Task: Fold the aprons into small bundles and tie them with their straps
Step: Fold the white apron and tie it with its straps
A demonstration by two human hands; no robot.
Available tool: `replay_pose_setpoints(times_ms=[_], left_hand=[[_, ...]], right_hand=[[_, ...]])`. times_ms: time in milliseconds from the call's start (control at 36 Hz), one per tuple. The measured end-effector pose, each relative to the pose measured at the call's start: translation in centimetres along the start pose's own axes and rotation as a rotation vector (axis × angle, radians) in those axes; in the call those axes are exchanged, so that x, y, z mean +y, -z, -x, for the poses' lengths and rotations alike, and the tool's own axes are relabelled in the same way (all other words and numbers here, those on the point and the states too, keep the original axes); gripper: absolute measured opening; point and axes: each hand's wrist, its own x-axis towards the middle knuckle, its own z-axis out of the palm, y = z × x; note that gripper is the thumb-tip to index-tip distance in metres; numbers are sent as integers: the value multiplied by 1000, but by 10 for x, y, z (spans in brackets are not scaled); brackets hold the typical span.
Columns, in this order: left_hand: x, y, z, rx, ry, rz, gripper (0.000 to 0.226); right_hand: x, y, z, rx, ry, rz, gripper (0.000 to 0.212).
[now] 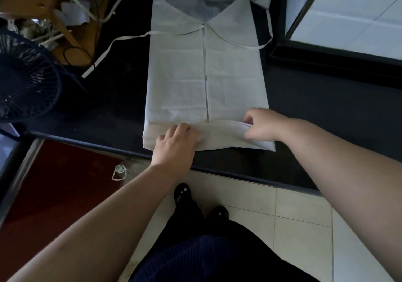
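Observation:
A pale grey apron [206, 75] lies lengthwise on the dark table [326, 112], folded into a long narrow strip with its neck end far from me. Thin straps [128, 39] trail off to the left and loop at the right [264, 45]. The near hem is turned up into a first narrow fold [219, 136]. My left hand [176, 144] grips that fold at its left part, fingers curled over the edge. My right hand [263, 126] pinches the fold's right end, thumb below and fingers on top.
A dark fan [24, 81] stands at the left of the table. Wooden furniture [41, 1] with more pale fabric and cords sits at the far left. A black-framed white panel [348, 16] fills the far right. Tiled floor [293, 212] and my legs are below the table edge.

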Motion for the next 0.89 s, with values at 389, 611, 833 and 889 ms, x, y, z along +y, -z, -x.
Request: replay_pose_setpoints(times_ms=[389, 611, 833, 889], left_hand=[[-12, -12, 20, -191, 75, -58, 60], [-14, -7, 21, -195, 47, -128, 66], [-22, 14, 7, -102, -9, -52, 80], [-25, 21, 2, -114, -17, -39, 79]], right_hand=[[49, -42, 3, 388, -291, -228, 36], [18, -55, 13, 731, 178, 163, 41], [11, -56, 7, 294, 365, 254, 48], [10, -53, 1, 347, 404, 275, 41]])
